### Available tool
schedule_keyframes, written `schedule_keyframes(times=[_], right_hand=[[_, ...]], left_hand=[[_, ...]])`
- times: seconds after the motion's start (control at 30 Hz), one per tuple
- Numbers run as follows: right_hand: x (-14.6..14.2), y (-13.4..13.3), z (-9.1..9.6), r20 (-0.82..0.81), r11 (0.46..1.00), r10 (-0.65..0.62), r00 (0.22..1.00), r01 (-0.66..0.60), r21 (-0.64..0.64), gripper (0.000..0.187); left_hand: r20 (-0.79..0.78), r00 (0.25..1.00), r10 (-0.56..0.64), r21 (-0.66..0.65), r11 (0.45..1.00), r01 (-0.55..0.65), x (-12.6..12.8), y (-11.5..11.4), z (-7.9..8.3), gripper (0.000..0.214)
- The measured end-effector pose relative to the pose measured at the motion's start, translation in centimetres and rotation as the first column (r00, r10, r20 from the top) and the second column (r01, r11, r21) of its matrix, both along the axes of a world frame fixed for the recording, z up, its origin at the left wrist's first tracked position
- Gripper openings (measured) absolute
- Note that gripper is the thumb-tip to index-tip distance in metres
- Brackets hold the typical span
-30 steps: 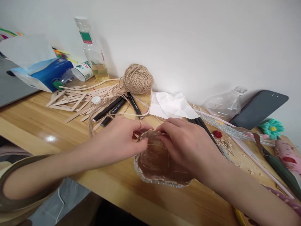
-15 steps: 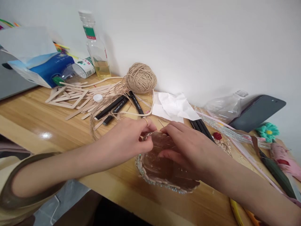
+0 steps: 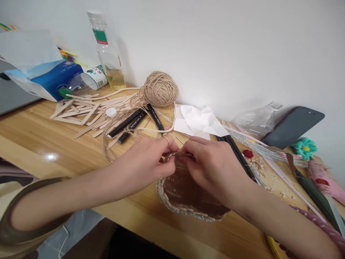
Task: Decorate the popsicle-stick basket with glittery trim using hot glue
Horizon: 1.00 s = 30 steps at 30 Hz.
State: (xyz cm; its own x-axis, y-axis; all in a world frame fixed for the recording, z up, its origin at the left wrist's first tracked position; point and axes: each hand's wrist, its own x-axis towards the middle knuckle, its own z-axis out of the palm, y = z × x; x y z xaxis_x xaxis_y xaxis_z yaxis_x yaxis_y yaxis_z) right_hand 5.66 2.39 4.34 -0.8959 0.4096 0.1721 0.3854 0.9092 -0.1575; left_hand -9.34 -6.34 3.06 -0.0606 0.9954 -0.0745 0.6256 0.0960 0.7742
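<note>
A brown, shiny, bowl-like piece (image 3: pixel 195 194) with wooden edging and a silver glittery trim along its rim sits at the desk's front. My left hand (image 3: pixel 152 154), with a ring on one finger, is closed on its far rim at the left, thumb inside. Right beside it, my right hand (image 3: pixel 212 167) pinches the same rim, its fingers close to the left fingertips. The rim portion between the fingers is mostly hidden. A thin pale strand (image 3: pixel 179 140) shows just beyond the fingertips.
Behind lie a twine ball (image 3: pixel 161 89), craft sticks (image 3: pixel 88 111), black markers (image 3: pixel 134 124) and crumpled white paper (image 3: pixel 196 120). A glass bottle (image 3: pixel 107 57) stands at back left. To the right are a phone (image 3: pixel 295 126), a clear plastic bottle (image 3: pixel 256 120) and a knife (image 3: pixel 332 208).
My right hand has drawn its thumb and fingers together onto the far rim, where before they were spread over the piece. The left hand keeps its hold. The view shifts slightly.
</note>
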Motion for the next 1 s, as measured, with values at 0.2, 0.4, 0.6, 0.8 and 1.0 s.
schedule_keyframes(times=[0.2,0.4,0.6,0.8,1.0], right_hand=[[0.6,0.6,0.8,0.029,0.985,0.027,0.999,-0.022,-0.172,0.017],[3.0,1.8,2.7,-0.234,0.925,-0.217,0.948,0.124,-0.358,0.024],[5.3,2.0,3.1,-0.307,0.937,-0.301,0.903,0.221,-0.270,0.028],[6.6,1.2,2.1,-0.337,0.909,-0.366,0.867,0.257,-0.327,0.026],[7.1,0.8,0.5,-0.411,0.934,-0.304,0.860,0.184,-0.306,0.010]], left_hand=[[0.067,0.997,-0.044,0.023,0.999,0.043,-0.5,0.1,-0.6,0.021],[0.071,0.996,-0.051,0.136,0.990,0.041,-1.3,1.1,-0.2,0.026],[0.135,0.964,0.227,0.275,0.926,-0.257,-2.3,1.3,1.5,0.015],[-0.115,0.977,0.178,0.332,0.934,-0.131,-2.4,1.0,3.4,0.028],[-0.082,0.945,0.318,0.334,0.902,-0.274,-2.5,0.3,4.9,0.020]])
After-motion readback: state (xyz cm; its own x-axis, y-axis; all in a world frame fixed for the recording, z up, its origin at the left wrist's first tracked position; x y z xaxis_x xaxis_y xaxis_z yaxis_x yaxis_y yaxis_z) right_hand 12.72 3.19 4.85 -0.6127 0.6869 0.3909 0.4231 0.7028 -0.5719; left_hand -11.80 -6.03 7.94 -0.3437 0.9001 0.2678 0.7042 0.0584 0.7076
